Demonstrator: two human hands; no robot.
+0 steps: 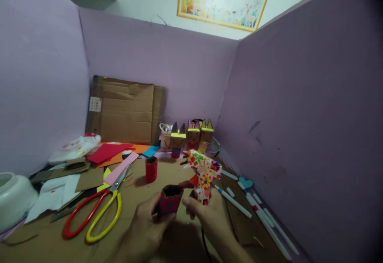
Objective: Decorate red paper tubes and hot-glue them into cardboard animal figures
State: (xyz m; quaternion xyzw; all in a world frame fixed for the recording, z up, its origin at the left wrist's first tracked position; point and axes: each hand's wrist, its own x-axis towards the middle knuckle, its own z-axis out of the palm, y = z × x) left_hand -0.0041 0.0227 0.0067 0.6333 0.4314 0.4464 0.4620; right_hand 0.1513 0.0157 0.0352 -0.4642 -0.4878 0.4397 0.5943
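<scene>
Red tube (170, 206), cardboard-walled, ragged rim: clasped in the left hand (148, 218) above a tan cardboard sheet (131, 195). Glue gun (204, 175), floral-patterned: gripped by the right hand (213, 212). Bare sheet separates left hand from scissors (115, 194).

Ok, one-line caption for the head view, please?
Left grip holding a red tube, right grip holding a floral glue gun, scissors lying to the left.

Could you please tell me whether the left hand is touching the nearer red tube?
Touching: the head view shows the left hand gripping the nearer red tube around its side.
</scene>
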